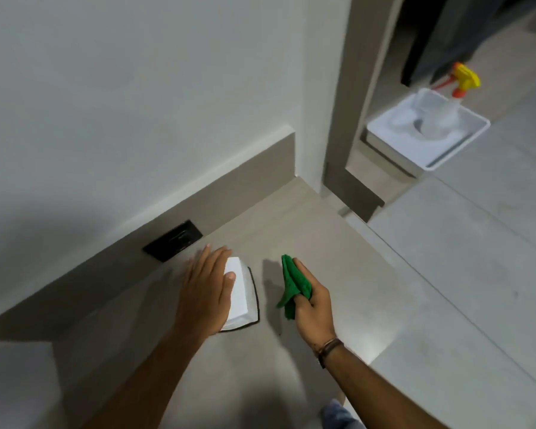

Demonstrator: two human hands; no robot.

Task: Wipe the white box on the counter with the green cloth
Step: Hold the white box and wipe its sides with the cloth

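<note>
A small white box (238, 289) stands on the beige counter (307, 230), on a white mat with a dark edge (254, 305). My left hand (205, 292) lies flat over the box's left side, thumb on its top. The right part of the box shows. My right hand (313, 308) holds a bunched green cloth (293, 284) just right of the box, a short gap apart from it and a little above the counter.
A black wall socket (174, 241) sits in the beige backsplash behind the box. Beyond the counter's right edge lies a tiled floor, with a white tub (427, 131) holding a spray bottle with a yellow and orange head (463, 80).
</note>
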